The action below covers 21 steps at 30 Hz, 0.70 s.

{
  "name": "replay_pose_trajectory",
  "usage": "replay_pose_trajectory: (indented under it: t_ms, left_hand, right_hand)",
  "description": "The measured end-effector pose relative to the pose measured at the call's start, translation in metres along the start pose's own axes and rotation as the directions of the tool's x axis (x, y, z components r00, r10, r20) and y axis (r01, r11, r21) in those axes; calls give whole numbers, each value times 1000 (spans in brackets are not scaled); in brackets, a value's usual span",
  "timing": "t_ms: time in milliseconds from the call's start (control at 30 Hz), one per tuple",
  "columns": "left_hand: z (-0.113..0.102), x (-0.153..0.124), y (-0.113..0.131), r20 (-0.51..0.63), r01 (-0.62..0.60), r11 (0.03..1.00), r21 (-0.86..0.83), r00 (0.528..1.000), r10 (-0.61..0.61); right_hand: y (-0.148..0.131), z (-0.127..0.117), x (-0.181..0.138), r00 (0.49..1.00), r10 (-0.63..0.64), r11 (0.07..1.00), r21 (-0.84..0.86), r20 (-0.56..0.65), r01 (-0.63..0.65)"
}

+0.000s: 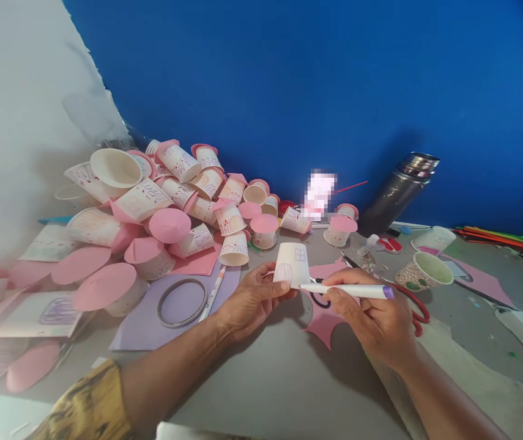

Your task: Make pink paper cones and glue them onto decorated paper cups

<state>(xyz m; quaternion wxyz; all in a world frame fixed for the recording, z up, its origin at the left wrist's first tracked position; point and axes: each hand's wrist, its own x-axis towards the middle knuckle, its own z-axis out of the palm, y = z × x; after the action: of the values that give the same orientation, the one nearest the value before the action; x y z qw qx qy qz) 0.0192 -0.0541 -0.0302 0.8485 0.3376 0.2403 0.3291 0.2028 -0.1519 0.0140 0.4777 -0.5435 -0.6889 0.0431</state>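
My left hand (251, 301) grips a small white paper cup (292, 263) held upside down, with a purple window drawn on its side. My right hand (371, 315) pinches a white marker (350, 291) with a purple end cap, its tip against the cup's lower side. Both hands hover just above the grey table (261, 379), over a pink paper cutout (323, 321).
A heap of decorated cups with pink paper roofs (174, 201) fills the back left. A purple sheet with a metal ring (181, 302) and a pen lies left of my hands. Red-handled scissors (415, 308), a patterned cup (424, 272), a steel flask (399, 190) and coloured sticks lie to the right.
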Motion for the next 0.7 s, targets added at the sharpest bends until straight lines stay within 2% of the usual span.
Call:
replay_pose_trajectory:
  t_ms: [167,300,433,700]
  left_hand:
    - [0,0,-1,-16,2,1000,11,1000,-2]
    - [-1,0,-2,-17,0,1000,5,1000,0]
    - [-1,0,-1,10,24,998,-50,1000,-23]
    - [-1,-1,1,71,64,993,-97,996,-57]
  right_hand:
    - [2,0,-1,1000,16,1000,-8,0,-16]
    - [2,-1,-1,999,1,1000,-11,44,0]
    - [1,-3,2,1000,9,1000,-26,-27,-10]
    - [2,-5,2,999,9,1000,-12,-49,-9]
